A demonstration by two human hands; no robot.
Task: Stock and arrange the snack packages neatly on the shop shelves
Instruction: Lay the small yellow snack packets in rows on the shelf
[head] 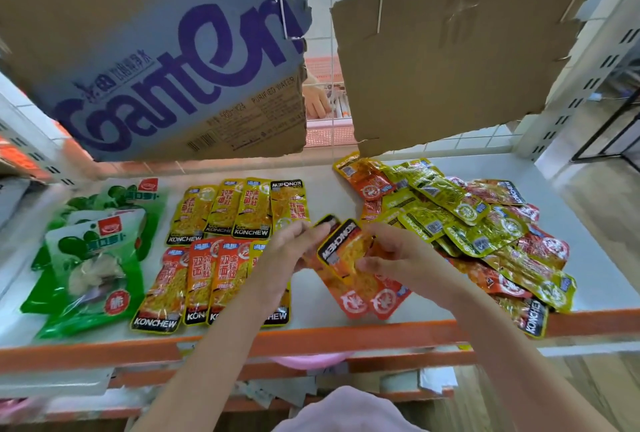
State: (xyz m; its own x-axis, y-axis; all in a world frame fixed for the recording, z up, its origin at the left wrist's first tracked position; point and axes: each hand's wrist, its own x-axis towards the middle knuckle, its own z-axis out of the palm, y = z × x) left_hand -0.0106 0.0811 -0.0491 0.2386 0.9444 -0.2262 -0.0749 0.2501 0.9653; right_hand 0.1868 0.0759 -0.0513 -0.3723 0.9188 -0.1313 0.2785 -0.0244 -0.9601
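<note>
Both hands meet above the middle of the white shelf [311,322]. My right hand [394,255] pinches an orange Konchew snack packet [341,249] by its right edge, and my left hand [289,251] holds a second orange packet [327,222] just behind it. More orange packets [367,298] lie flat under my hands. Left of them stand two tidy rows: yellow packets [239,210] at the back, orange packets [194,282] at the front. A loose heap of yellow and orange packets [478,234] covers the shelf's right half.
Green snack bags [86,258] lie at the shelf's left end. Cardboard sheets, one printed purple [166,61] and one plain [450,61], hang on the wire back. Through the gap another person's hand [317,100] shows. An orange front rail [311,340] edges the shelf.
</note>
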